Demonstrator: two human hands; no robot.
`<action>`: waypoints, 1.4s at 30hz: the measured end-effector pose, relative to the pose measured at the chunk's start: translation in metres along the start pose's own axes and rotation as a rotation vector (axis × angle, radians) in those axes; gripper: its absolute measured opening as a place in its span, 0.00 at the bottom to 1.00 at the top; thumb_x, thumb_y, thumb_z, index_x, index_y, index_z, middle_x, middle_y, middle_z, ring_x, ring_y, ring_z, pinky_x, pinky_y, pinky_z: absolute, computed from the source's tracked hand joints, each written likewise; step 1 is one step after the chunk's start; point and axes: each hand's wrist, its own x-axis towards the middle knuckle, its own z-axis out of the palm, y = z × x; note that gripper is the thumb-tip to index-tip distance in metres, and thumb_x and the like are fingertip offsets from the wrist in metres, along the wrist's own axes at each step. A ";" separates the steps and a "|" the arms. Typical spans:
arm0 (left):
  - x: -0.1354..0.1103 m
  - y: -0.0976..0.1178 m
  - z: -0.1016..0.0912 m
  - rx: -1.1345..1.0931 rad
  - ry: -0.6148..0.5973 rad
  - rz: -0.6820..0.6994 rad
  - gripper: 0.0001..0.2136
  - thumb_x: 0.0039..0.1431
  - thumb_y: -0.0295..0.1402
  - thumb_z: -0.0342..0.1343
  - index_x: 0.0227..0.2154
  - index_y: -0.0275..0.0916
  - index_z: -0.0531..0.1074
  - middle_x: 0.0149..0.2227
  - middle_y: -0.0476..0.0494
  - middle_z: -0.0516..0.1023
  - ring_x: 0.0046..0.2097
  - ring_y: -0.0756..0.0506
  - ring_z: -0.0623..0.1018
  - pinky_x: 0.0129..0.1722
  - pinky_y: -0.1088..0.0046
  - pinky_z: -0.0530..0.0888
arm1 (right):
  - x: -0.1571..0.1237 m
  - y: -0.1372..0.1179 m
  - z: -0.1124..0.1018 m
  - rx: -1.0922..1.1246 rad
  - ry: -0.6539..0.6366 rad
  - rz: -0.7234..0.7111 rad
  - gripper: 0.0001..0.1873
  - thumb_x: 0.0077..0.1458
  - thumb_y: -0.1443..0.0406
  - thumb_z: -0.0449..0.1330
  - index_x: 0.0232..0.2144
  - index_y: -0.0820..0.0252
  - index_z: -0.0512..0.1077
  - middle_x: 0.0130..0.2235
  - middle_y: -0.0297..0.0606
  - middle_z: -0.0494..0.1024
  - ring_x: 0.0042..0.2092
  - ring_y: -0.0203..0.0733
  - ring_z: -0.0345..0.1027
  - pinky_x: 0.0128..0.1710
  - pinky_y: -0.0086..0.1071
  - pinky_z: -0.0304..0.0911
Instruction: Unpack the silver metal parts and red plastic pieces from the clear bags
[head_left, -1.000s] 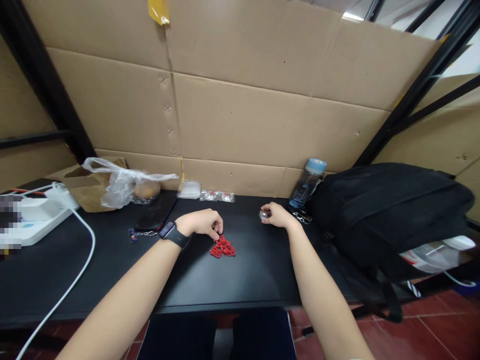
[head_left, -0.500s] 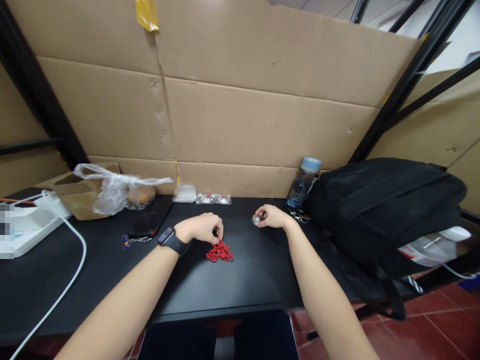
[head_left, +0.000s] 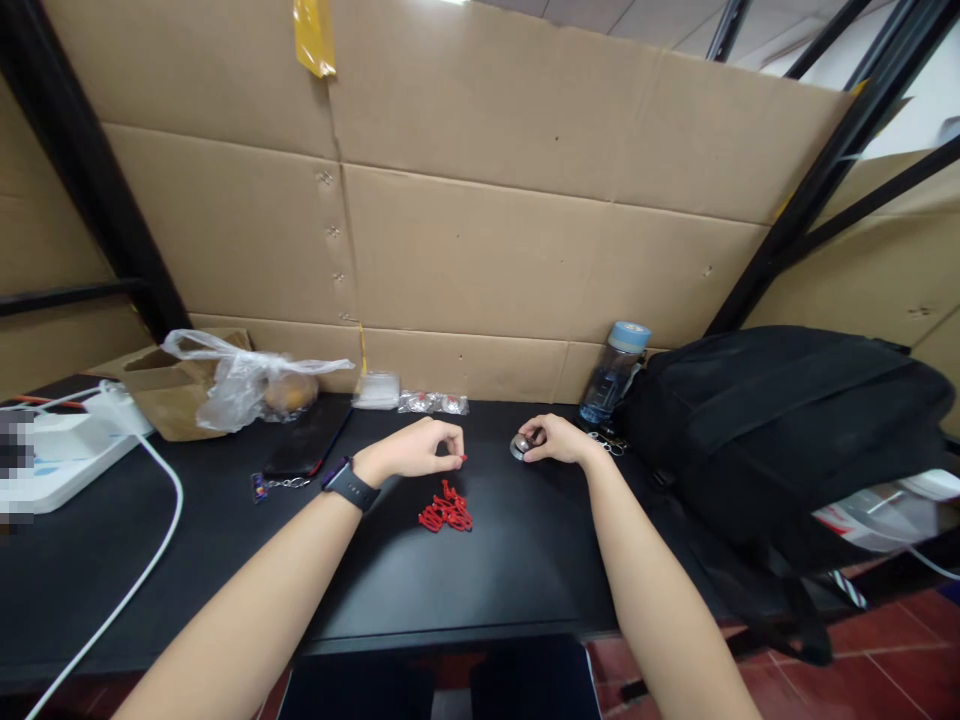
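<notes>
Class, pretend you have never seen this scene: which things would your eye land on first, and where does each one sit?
The small heap of bright red plastic links stands out on the black tabletop, mid-table close by the left hand, which pinches one red piece. To the right, the right hand closes on a small round silver object, and a bulky black fabric backpack fills the table's right end.
</notes>
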 end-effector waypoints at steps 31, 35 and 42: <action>0.017 0.002 0.029 0.334 0.542 -0.086 0.09 0.70 0.34 0.48 0.38 0.43 0.73 0.44 0.46 0.76 0.50 0.44 0.71 0.49 0.62 0.60 | 0.013 -0.093 0.068 0.620 0.433 -0.285 0.30 0.39 0.58 0.75 0.46 0.55 0.75 0.43 0.40 0.79 0.36 0.39 0.68 0.28 0.30 0.63; 0.018 0.001 0.033 0.314 0.608 -0.117 0.08 0.68 0.35 0.51 0.38 0.43 0.75 0.49 0.44 0.73 0.53 0.41 0.69 0.52 0.60 0.61 | 0.014 -0.091 0.069 0.599 0.438 -0.284 0.30 0.38 0.57 0.75 0.46 0.55 0.75 0.42 0.39 0.80 0.36 0.40 0.69 0.28 0.30 0.63; 0.017 0.008 0.036 0.378 0.673 -0.073 0.06 0.66 0.33 0.54 0.38 0.44 0.76 0.49 0.42 0.71 0.54 0.40 0.69 0.52 0.59 0.62 | 0.014 -0.094 0.071 0.699 0.444 -0.246 0.28 0.37 0.56 0.76 0.40 0.55 0.73 0.38 0.37 0.79 0.31 0.37 0.68 0.26 0.29 0.61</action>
